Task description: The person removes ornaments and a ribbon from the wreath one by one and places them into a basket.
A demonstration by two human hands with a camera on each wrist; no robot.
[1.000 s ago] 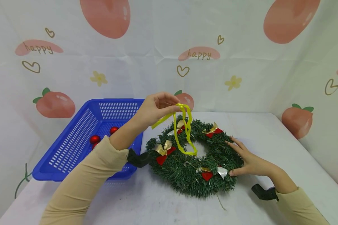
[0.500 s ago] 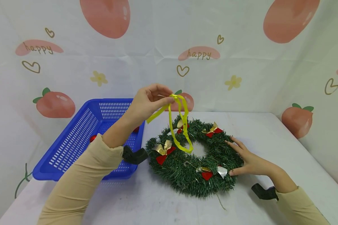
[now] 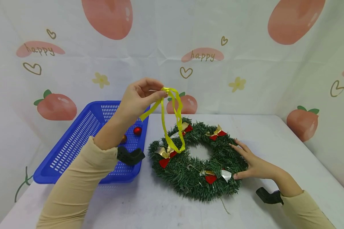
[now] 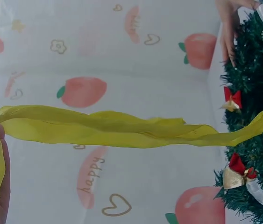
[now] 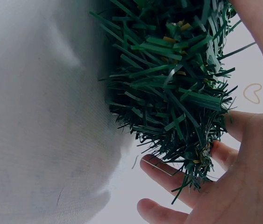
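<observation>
My left hand [image 3: 137, 97] pinches a yellow ribbon [image 4: 98, 128] between thumb and fingertips, raised above the table between the basket and the wreath. The ribbon hangs in a long loop that overlaps the wreath's left part in the head view, while a short tail points left. A green artificial wreath [image 3: 183, 178] with red, gold and silver bows lies flat on the table. Against its right side rests my right hand [image 3: 256, 167], fingers spread, thumb near a silver bow piece [image 3: 226, 175]. The right wrist view shows those fingers [image 5: 161, 175] along the green needles.
A blue plastic basket [image 3: 66, 156] stands on the left of the table [image 3: 160, 210], holding a red ball [image 3: 137, 131] and an orange ball [image 3: 124, 138]; my left forearm hides part of it. A patterned white cloth [image 3: 160, 38] hangs behind.
My left hand has moved left and up with the ribbon, swinging the loop from the wreath's centre toward its left side. The right hand and the wreath stay in place.
</observation>
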